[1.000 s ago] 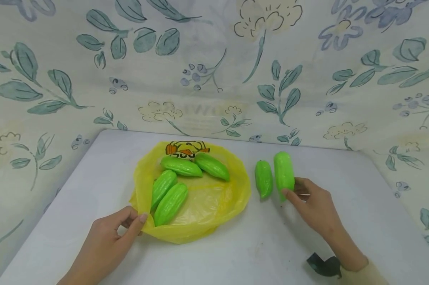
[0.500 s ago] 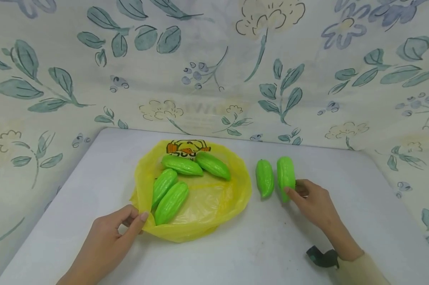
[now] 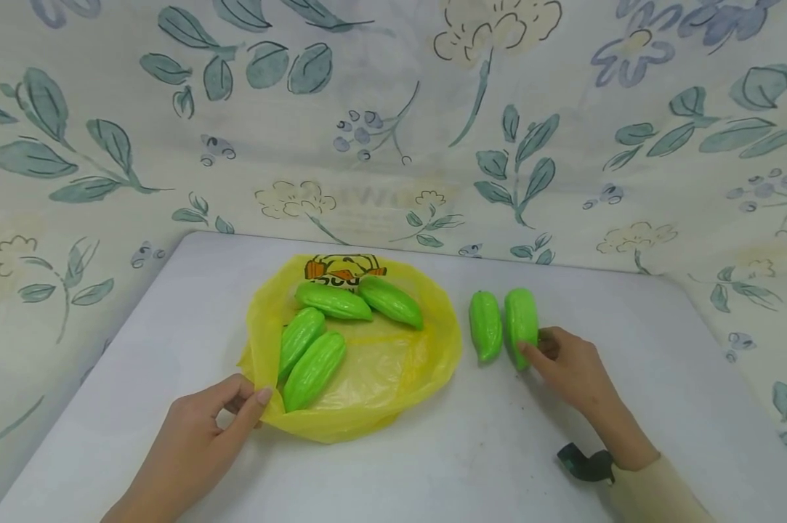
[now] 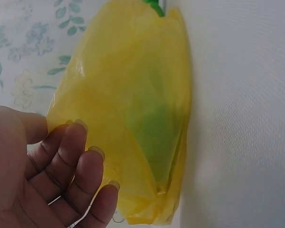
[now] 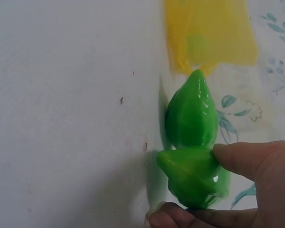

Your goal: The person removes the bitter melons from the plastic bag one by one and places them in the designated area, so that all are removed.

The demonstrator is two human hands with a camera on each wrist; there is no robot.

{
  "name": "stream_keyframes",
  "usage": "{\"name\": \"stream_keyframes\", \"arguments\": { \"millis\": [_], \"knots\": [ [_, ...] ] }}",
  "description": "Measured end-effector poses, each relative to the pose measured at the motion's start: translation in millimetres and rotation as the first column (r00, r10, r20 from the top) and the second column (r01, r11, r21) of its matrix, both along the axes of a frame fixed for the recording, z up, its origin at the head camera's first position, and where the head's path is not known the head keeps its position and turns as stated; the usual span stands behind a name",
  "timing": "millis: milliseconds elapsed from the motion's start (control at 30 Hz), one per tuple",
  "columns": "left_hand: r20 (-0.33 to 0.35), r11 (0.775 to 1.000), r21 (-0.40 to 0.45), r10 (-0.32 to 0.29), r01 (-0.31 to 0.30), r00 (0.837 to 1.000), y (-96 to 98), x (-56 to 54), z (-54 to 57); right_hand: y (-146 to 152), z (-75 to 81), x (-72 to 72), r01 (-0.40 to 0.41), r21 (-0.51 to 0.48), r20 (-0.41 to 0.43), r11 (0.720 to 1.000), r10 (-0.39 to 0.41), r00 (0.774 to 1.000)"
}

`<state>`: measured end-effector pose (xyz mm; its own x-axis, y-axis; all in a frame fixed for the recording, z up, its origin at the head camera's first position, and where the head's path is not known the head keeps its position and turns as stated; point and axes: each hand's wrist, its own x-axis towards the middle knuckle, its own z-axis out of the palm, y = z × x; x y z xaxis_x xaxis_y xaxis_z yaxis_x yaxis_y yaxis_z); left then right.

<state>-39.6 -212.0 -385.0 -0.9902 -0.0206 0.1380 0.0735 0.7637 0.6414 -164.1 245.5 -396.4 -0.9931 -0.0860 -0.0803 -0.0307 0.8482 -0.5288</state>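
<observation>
My left hand pinches the near-left rim of a yellow plastic bag, between thumb and fingers. The bag lies with its mouth spread wide, and several glossy ridged green gourds rest inside, toward its left and back. In the left wrist view a green shape shows through the bag's yellow wall. To the right of the bag, my right hand grips the near end of another green gourd, thumb on one side and fingers on the other. Close beside it on the left lies a similar gourd.
A white table carries everything. Floral cloth hangs behind it and along both sides. A dark strap-like piece sits by the right wrist, next to a pale sleeve.
My right hand has lowered its gourd toward the table and brought it close alongside the other loose gourd. The left hand stays on the bag's rim.
</observation>
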Motion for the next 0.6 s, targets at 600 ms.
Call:
{"name": "stream_keyframes", "arguments": {
  "millis": [600],
  "knots": [
    [-0.04,1.0,0.012,-0.001,0.001,0.999,-0.7,1.5,-1.2,-7.0,0.6,-5.3,0.005,0.086,0.028,0.996,-0.007,1.0]
  ]
}}
